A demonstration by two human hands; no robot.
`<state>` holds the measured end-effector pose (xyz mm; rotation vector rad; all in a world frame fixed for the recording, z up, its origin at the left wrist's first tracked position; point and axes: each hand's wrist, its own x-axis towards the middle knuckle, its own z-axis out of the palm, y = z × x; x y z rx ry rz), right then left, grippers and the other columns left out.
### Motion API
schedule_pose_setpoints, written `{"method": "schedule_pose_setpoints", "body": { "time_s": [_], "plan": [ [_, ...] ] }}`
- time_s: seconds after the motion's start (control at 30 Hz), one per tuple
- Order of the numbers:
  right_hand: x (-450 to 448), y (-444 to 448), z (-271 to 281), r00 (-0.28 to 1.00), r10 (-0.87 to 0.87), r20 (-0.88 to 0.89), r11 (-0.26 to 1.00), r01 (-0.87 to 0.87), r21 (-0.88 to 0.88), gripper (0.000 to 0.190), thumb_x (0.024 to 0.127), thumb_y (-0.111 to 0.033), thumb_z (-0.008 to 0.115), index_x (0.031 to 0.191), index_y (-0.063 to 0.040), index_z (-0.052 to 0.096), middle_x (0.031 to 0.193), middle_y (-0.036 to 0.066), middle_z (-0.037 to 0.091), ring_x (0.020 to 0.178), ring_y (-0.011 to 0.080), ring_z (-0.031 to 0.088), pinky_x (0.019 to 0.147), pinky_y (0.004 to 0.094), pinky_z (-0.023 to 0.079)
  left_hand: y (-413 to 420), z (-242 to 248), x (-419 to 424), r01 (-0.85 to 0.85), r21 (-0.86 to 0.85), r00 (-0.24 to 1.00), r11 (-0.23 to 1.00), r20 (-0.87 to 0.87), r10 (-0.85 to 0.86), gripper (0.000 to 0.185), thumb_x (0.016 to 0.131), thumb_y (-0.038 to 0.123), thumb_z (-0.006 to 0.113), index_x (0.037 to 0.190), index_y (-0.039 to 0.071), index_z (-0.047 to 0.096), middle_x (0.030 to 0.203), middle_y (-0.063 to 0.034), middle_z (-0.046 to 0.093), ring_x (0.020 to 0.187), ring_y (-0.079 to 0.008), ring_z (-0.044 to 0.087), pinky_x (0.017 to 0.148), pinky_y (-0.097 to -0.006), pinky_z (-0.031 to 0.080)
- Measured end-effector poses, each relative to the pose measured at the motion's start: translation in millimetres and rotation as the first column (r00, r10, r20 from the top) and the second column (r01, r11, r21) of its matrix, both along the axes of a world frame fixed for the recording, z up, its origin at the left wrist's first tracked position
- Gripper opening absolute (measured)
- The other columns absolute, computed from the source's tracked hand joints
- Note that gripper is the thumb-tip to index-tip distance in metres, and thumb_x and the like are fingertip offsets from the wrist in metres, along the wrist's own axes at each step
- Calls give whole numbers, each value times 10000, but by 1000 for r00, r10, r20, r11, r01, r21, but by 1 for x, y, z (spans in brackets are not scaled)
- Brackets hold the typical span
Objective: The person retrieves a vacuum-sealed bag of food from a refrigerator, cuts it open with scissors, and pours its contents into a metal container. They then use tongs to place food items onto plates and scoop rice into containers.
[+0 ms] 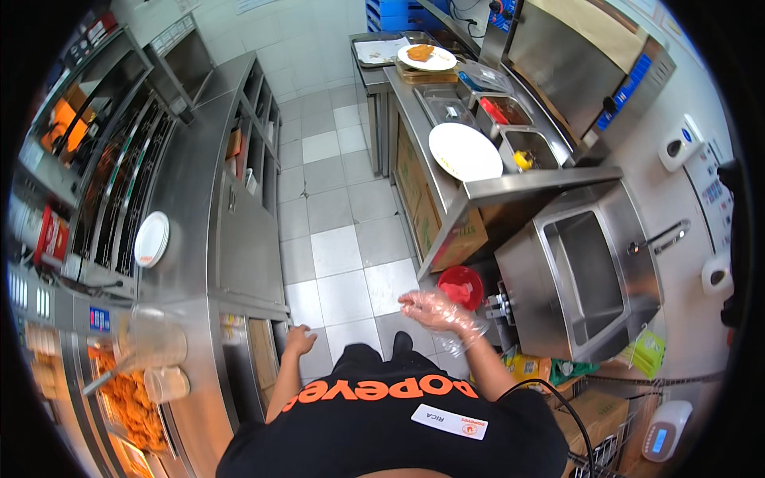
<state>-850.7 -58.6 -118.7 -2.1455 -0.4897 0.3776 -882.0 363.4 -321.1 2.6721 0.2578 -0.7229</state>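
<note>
My right hand (435, 312), in a clear plastic glove, hangs above the tiled floor near a red bucket (476, 285) and holds nothing. Bare, my left hand (300, 339) is low beside the left counter's open shelves, its fingers slightly curled and holding nothing. On the right counter lies a large white plate (465, 152). Farther back, another white plate (442, 59) carries a fried chicken piece (420, 53). A small stack of white plates (152, 239) rests on the left steel counter (185, 179).
A steel sink (583, 275) with a tap stands at right, in front of cardboard boxes (460, 239) under the counter. Metal pans with red and yellow items line that counter. Fried chicken (128, 400) fills a tray at lower left, near clear containers (166, 384). A tiled aisle (334, 251) runs between the counters.
</note>
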Motion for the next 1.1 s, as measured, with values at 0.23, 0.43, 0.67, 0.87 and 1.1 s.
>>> {"method": "schedule_pose_setpoints", "body": {
  "time_s": [0.23, 0.43, 0.67, 0.87, 1.1],
  "plan": [
    [278, -96, 149, 605, -61, 794, 841, 460, -286, 161, 891, -153, 521, 877, -57, 650, 881, 134, 657, 844, 326, 626, 793, 428, 507, 63, 8, 140, -290, -120, 933, 949, 186, 309, 415, 822, 338, 695, 1138, 76, 634, 1206, -259, 567, 1147, -397, 541, 990, -444, 430],
    [445, -174, 140, 701, -668, 252, 348, 593, -726, 308, 833, -298, 628, 904, -8, 706, 914, 196, 698, 803, 337, 690, 687, 419, 546, 33, 41, 390, -87, -242, 930, 966, 328, 166, 381, 854, 271, 674, 1168, 63, 617, 1166, -209, 596, 1062, -379, 581, 943, -435, 458],
    [467, -216, 144, 595, -804, 16, 229, 334, -914, 257, 666, -64, 630, 885, 41, 712, 825, 227, 697, 739, 335, 706, 623, 416, 561, -135, 169, 658, 390, -574, 876, 720, 471, -99, 318, 893, 235, 650, 1149, 51, 609, 1111, -143, 613, 945, -249, 607, 814, -349, 503],
    [474, -251, 143, 462, -883, -81, 170, 154, -973, 304, 639, -134, 646, 893, 16, 721, 814, 162, 712, 724, 294, 706, 579, 410, 554, -315, 214, 698, 496, -850, 765, 179, 330, -553, 262, 931, 211, 625, 1147, 67, 595, 1011, 11, 615, 826, -76, 551, 725, -243, 460],
    [443, -281, 141, -10, -945, -327, 267, 553, -789, 242, 700, -135, 645, 849, 51, 686, 718, 161, 666, 614, 263, 670, 521, 383, 561, -407, 189, 624, 175, -940, 325, 292, -225, -919, 418, 904, 219, 666, 1236, 23, 504, 1077, -83, 620, 906, -145, 631, 751, -285, 537]
  ]
}}
